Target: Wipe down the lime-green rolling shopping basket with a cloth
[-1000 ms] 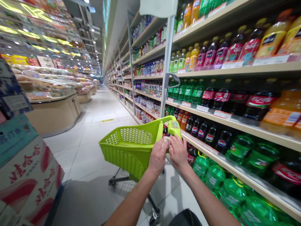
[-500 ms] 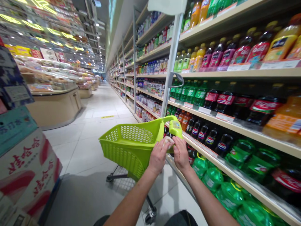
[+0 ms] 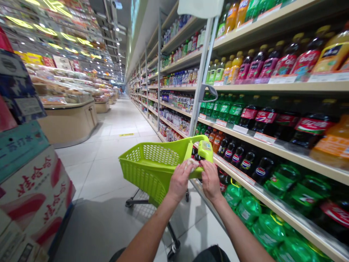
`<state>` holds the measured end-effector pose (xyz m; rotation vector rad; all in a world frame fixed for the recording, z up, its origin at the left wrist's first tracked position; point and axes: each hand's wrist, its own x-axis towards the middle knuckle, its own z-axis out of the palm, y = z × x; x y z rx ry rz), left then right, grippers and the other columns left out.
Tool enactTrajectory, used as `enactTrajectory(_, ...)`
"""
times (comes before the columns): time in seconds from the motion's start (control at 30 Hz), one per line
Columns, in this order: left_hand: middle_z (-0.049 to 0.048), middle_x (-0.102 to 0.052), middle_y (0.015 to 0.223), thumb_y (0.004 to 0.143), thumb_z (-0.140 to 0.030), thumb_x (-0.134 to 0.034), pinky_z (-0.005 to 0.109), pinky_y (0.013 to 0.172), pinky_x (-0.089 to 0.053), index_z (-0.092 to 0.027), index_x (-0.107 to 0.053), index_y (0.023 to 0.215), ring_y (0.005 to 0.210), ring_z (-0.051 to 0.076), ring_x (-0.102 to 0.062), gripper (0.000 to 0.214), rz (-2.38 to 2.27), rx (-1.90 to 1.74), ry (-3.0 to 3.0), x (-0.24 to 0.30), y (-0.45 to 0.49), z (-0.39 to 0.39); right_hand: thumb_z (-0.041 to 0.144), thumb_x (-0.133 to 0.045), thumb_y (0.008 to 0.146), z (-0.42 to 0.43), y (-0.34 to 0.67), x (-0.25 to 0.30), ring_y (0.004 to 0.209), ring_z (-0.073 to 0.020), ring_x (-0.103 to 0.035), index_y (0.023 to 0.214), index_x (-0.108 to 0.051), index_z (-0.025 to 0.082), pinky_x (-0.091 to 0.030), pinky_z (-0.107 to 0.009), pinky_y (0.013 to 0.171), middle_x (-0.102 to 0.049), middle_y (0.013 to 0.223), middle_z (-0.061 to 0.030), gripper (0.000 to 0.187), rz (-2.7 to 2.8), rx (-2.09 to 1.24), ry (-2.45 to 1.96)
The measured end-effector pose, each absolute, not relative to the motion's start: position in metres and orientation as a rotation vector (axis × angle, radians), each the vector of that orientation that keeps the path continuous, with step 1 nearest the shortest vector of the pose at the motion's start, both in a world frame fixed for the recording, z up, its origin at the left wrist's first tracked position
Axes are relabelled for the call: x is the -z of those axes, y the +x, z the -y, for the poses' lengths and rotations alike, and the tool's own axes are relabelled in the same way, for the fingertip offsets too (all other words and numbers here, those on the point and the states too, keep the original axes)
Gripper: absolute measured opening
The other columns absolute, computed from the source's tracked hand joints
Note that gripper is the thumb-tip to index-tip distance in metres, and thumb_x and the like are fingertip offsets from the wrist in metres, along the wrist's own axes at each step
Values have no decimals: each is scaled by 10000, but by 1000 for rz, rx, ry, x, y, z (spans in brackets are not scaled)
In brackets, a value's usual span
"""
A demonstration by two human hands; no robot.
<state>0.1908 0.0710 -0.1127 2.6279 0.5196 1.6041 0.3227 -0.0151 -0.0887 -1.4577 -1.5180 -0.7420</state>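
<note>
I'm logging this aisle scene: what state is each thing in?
Soft white wad: crumpled
Left hand: closed on the wad
Right hand: curled, grip unclear
Green plastic shopping cart: standing upright
Dark cola bottles with red labels: capped, standing
White cardboard boxes: stacked
Yellow neon ceiling lights: lit

Forearms (image 3: 147,222) bare, stretched forward, converging; left hand (image 3: 179,181) curled, right hand (image 3: 211,180) near it, fingers (image 3: 207,168) bent.

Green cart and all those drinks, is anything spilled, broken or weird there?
Nothing looks spilled or broken: the green cart stands upright, and the bottles beside it are lined up. One slightly odd thing is the crumpled white wad in the left grip: it's bunched up, and I can't tell what it is.
</note>
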Motion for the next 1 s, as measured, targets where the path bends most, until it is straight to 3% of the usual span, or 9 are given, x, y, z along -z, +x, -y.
enactTrajectory(0.17, 112, -535, 1207, 785, -39, -340, 416, 942, -426, -191, -422, 1235, 1161, 192, -454, 482, -878, -1678, 2433, 134, 161, -98, 244, -302, 866, 14, 324, 88, 1094, -214, -481, 1166, -511, 170, -318, -483, 974, -577, 1118, -91, 373, 1499, 743, -1476)
enactTrajectory(0.37, 118, -466, 1288, 811, -73, -350, 400, 996, -365, -185, -426, 1233, 1231, 180, -372, 443, -510, -1580, 2696, 117, 187, -67, 232, -330, 854, 11, 328, 91, 1060, -213, -488, 1134, -531, 165, -326, -487, 961, -581, 1082, -94, 351, 1486, 801, -1457)
enactTrajectory(0.6, 129, -509, 1239, 785, -38, -318, 437, 952, -407, -177, -410, 1248, 1182, 204, -432, 491, -942, -1665, 2405, 148, 157, -106, 226, -320, 854, 13, 328, 90, 1074, -210, -482, 1146, -520, 178, -319, -488, 971, -574, 1090, -83, 357, 1481, 782, -1490)
enactTrajectory(0.83, 108, -456, 1303, 800, -63, -348, 406, 1004, -356, -191, -420, 1239, 1241, 178, -360, 463, -517, -1572, 2684, 116, 193, -69, 229, -329, 853, 12, 330, 91, 1060, -218, -487, 1148, -520, 172, -330, -491, 958, -574, 1083, -93, 356, 1498, 801, -1459)
enactTrajectory(1.0, 109, -475, 1284, 764, -15, -329, 429, 995, -366, -193, -402, 1258, 1227, 198, -381, 530, -761, -1607, 2569, 136, 169, -98, 231, -324, 852, 15, 335, 89, 1076, -212, -484, 1155, -518, 187, -335, -478, 964, -572, 1099, -84, 363, 1527, 778, -1494)
